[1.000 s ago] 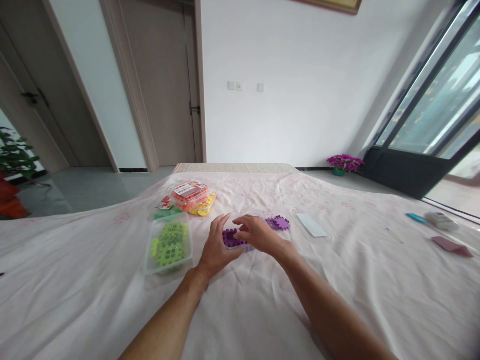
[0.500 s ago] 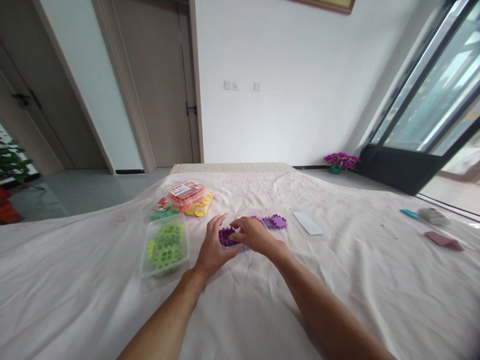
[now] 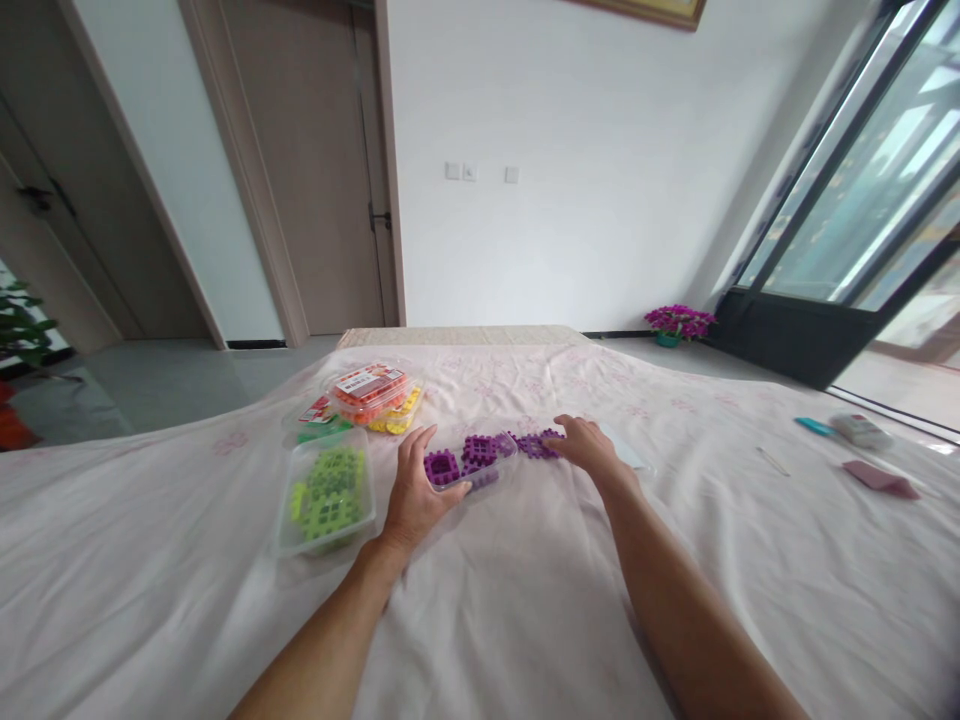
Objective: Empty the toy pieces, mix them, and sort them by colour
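A clear plastic box [image 3: 486,478] with purple toothed square pieces [image 3: 480,449] in it rests on the cloth. My left hand [image 3: 414,490] curves around its left end, thumb along the near side and fingers behind. Right of the box, a few purple toothed pieces [image 3: 534,445] lie in what looks like its clear lid. My right hand [image 3: 592,450] is over the right edge of these, its bent fingertips on a piece; the thumb is mostly hidden. To the left, a translucent tub [image 3: 288,515] contains light green toothed pieces [image 3: 332,490].
Behind the tub are stacked clear packs of orange [image 3: 370,390], yellow [image 3: 401,412] and green pieces [image 3: 322,428]. A white card [image 3: 624,452] lies beyond my right hand. Farther right are a pink folded item [image 3: 881,478], a thin stick [image 3: 772,460] and a blue object [image 3: 814,426].
My right hand has left the box and moved right to the purple pieces beside it. More of the box's contents show. My left hand stays at the box, which seems shifted slightly left.
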A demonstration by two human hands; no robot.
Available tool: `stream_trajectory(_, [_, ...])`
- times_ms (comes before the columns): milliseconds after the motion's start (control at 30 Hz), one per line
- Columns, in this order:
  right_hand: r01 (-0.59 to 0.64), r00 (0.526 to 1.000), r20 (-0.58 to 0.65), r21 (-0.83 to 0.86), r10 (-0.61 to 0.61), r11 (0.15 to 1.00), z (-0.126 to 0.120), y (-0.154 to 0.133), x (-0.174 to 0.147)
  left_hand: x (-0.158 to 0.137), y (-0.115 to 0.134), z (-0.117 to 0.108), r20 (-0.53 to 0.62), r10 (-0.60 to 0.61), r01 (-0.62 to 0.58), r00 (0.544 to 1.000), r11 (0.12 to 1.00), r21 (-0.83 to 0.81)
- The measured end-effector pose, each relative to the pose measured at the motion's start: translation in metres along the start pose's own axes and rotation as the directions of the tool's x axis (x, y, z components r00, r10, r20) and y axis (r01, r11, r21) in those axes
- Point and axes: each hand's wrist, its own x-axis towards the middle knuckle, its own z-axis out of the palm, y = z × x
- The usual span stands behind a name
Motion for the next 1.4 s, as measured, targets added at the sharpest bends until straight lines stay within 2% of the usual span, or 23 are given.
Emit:
stream_trajectory(133, [-0.008, 0.997, 0.078, -0.007, 0.009, 1.0, 0.005, 0.006, 0.002, 0.0, -0.002, 0.0, 0.007, 0.011, -0.011, 1.0, 1.0, 0.007])
stream_trajectory(333, [0.044, 0.994, 0.098, -0.044, -0.04, 0.998, 0.004, 0.004, 0.003, -0.001, -0.003, 0.0, 0.011, 0.012, -0.012, 1.0, 1.0, 0.013])
stream_trajectory(600, [0.089, 0.996, 0.022, -0.073, -0.088, 0.993, 0.006, 0.001, 0.001, 0.0, -0.003, 0.0, 0.023, 0.007, -0.007, 1.0, 1.0, 0.013])
stream_trajectory(767, [0.161, 0.986, 0.048, -0.073, -0.158, 0.984, 0.01, 0.001, 0.003, -0.001, -0.003, -0.001, 0.021, 0.006, -0.006, 1.0, 1.0, 0.015])
stream_trajectory(900, [0.172, 0.985, 0.043, -0.096, -0.169, 0.98, 0.01, 0.0, 0.002, -0.001, -0.003, 0.0, 0.021, 0.004, -0.005, 1.0, 0.999, 0.036])
stream_trajectory(1033, [0.184, 0.982, -0.033, -0.036, -0.185, 0.982, 0.002, -0.006, -0.002, 0.0, 0.0, -0.001, 0.02, -0.003, 0.002, 1.0, 0.999, 0.036])
stream_trajectory(1133, [0.307, 0.947, -0.146, 0.136, -0.287, 0.942, -0.008, -0.018, -0.007, 0.0, 0.002, -0.002, 0.031, -0.009, 0.009, 0.999, 1.0, 0.024])
stream_trajectory(1233, [0.469, 0.877, -0.263, 0.284, -0.402, 0.836, -0.018, -0.036, -0.018, 0.0, 0.004, -0.003, 0.057, -0.021, 0.019, 0.998, 1.0, 0.023])
stream_trajectory(1300, [0.55, 0.833, -0.285, 0.329, -0.474, 0.768, -0.024, -0.048, -0.028, -0.001, 0.004, -0.003, 0.085, -0.027, 0.026, 0.996, 1.0, 0.004])
stream_trajectory(1400, [0.643, 0.766, -0.253, 0.335, -0.592, 0.689, -0.028, -0.063, -0.041, -0.002, 0.003, -0.002, 0.116, -0.024, 0.029, 0.993, 0.999, -0.034])
